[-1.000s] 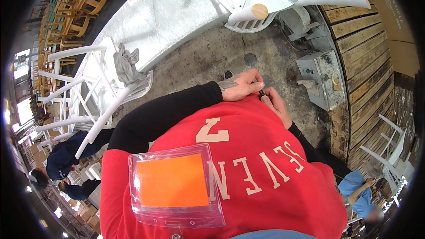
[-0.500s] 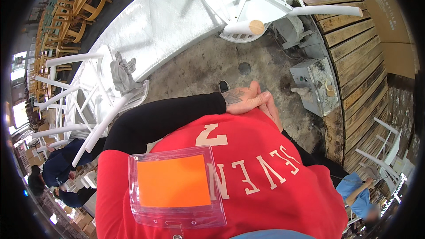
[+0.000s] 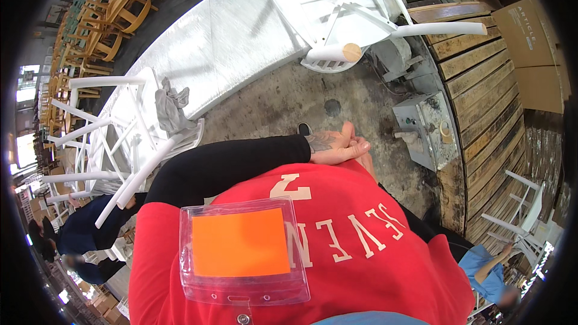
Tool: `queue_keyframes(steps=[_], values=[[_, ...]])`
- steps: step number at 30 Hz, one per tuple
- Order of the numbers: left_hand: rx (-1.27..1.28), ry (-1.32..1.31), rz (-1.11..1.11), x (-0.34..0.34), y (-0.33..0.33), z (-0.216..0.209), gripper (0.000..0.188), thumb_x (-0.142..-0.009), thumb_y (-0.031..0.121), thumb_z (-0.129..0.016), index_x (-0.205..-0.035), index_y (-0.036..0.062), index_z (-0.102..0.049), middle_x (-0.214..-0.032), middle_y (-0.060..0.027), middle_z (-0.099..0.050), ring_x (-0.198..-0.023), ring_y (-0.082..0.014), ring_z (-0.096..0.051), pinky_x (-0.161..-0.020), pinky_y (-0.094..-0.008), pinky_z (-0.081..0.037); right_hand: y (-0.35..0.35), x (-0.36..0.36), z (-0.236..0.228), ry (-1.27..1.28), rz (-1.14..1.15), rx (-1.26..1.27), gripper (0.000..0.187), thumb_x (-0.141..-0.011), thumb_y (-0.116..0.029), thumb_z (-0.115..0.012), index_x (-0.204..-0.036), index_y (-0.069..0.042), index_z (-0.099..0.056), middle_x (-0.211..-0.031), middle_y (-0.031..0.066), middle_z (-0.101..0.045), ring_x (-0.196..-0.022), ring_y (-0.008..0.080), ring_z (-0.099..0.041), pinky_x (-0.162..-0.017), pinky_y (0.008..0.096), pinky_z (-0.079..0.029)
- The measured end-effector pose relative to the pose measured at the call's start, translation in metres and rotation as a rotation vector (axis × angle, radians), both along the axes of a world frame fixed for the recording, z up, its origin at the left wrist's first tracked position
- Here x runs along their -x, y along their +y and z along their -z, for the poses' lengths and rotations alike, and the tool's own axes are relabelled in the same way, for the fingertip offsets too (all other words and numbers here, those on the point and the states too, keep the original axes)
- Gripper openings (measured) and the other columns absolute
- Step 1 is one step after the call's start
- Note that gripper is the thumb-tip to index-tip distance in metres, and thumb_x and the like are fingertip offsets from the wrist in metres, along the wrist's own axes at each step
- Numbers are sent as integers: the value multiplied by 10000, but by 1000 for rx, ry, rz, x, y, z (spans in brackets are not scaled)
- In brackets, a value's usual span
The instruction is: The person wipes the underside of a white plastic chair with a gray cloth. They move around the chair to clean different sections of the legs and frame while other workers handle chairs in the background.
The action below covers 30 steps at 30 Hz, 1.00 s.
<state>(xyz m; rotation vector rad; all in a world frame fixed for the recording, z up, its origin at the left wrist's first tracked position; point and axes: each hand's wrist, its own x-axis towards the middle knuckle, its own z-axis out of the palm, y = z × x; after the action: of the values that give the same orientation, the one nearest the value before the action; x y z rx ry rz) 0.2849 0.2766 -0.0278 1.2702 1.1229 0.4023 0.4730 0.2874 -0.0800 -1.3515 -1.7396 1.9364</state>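
Resting left hand [image 3: 335, 146] flat over right hand [image 3: 365, 164] | holding nothing

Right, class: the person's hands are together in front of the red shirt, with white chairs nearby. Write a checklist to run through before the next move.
1. Left hand visible: ok.
2. Right hand visible: not ok, mostly hidden behind the left.
3. Anything held between the hands: cannot tell.
4. Grey rag lying on the white chair at the left: ok.
5. Concrete floor ahead free of obstacles: ok.
6. Grey control box apart from the hands: ok.
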Motion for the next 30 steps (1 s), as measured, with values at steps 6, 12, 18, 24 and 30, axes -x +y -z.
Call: queue_keyframes(steps=[6,12,18,24,30], values=[[36,111,112,0,0,4,911,-959,799,-174,-1315,-27,-317,-1181,-352,-602,-1182,-411,-622,-1023,-432,-480,-2,-1,14,197,85,73,380,-1076,-419,-466,-1119,-42,-497,-1118,90,-541,-1068,169,-548,-902,347,-463],[129,14,25,4,-3,2,920,-956,806,-195,-1343,-21,-303,-1185,-379,-587,-1184,-436,-613,-1002,-446,-479,-2,4,14,112,36,-137,440,-1060,-473,-485,-1077,-34,-512,-954,71,-552,-967,162,-546,-854,340,-466],[144,78,-25,6,-4,10,867,-971,769,-312,-1344,-14,-325,-1091,-309,-636,-1073,-360,-655,-861,-423,-512,6,8,-7,85,55,17,406,-1060,-435,-513,-1039,-30,-544,-926,64,-593,-907,137,-559,-804,324,-470],[22,110,103,42,4,4,478,-928,441,-698,-1057,-15,-640,-810,-127,-644,-751,-179,-599,-635,-345,-447,14,3,-8,103,-27,78,362,-1063,-384,-533,-1054,-25,-583,-940,46,-632,-877,95,-580,-747,273,-477],[-107,168,77,40,-5,5,364,-946,325,-680,-1030,-29,-666,-922,-184,-676,-840,-292,-650,-772,-402,-515,31,-5,-13,162,-224,273,332,-1053,-353,-568,-1088,-24,-596,-972,39,-650,-873,73,-581,-741,260,-484]])
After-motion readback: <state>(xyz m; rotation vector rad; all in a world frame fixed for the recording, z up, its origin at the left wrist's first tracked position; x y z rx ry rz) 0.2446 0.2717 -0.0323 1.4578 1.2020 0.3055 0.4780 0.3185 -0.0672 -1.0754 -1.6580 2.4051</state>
